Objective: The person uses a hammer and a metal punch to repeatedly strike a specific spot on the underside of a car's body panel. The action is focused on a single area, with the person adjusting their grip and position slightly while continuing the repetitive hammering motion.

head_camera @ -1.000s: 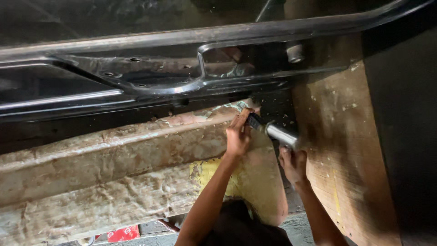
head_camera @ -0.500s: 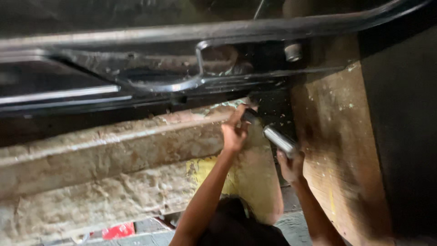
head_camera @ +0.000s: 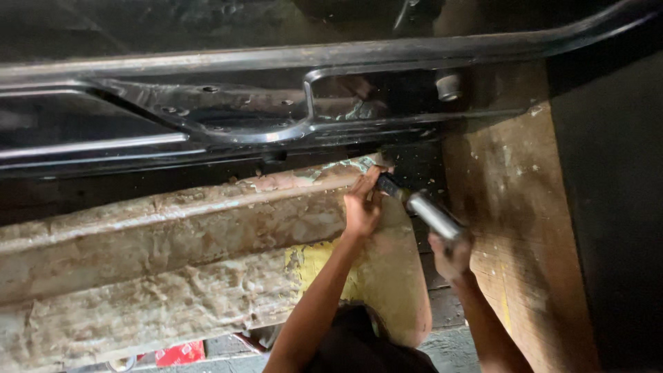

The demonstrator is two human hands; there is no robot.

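Observation:
My left hand pinches the dark head end of a ratchet wrench against the underside of a black metal frame. Its fingertips sit right at the dim spot where the tool meets the frame. Lower right, my right hand is wrapped around the wrench's shiny silver handle. The handle slopes down to the right. What the tool's head sits on is hidden in shadow.
A crusted, rusty beam with a yellow patch runs left of my hands. A stained brown panel stands to the right, with a dark wall beyond it. A round silver stud shows on the frame. A red object lies at the bottom left.
The wrench handle dipped a little steeper and came back. Both hands keep their grip in nearly the same place.

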